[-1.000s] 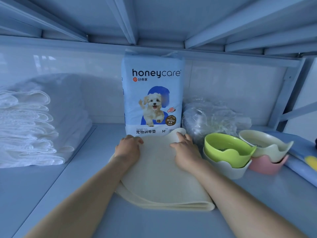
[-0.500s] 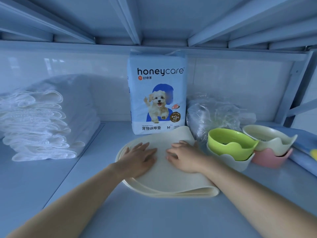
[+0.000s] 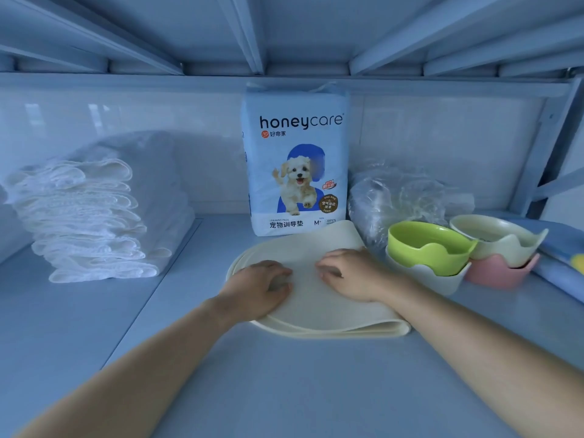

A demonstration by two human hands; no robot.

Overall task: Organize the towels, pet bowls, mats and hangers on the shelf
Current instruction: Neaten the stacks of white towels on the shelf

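Head view, entries from left to right.

1. Stack of folded white towels [image 3: 91, 216]: we count it as squared up, set at the far left of the pale blue metal shelf [image 3: 284, 390], well apart from everything else.
2. Left hand [image 3: 259, 287]: it rests on the near left part of the mat, fingers loosely bent and pressing down, gripping nothing that we can see.
3. Folded cream rubbery mat [image 3: 316, 311]: it lies flat at mid-shelf in several layers, fold edge toward us, its far edge just in front of the pad pack.
4. Upright light blue pack of pet training pads with a puppy print [image 3: 297, 159]: it stands against the back wall.
5. Right hand [image 3: 350, 275]: it rests on the mat's right part, fingers relaxed and bent, holding nothing.
6. Crumpled clear plastic bag [image 3: 404, 197]: we cannot tell its contents.
7. Lime green plastic pet bowl [image 3: 423, 245] nested in a white bowl [image 3: 436, 281], just beside the mat; next to them a cream bowl [image 3: 496, 238] is nested in a pink bowl [image 3: 502, 275].
8. Blue item [image 3: 562, 248] at the right edge: unidentified.

Status, as we judge it: towels and bowls look sorted, the mat is being settled into place, and we see no hangers plainly, so those may remain.
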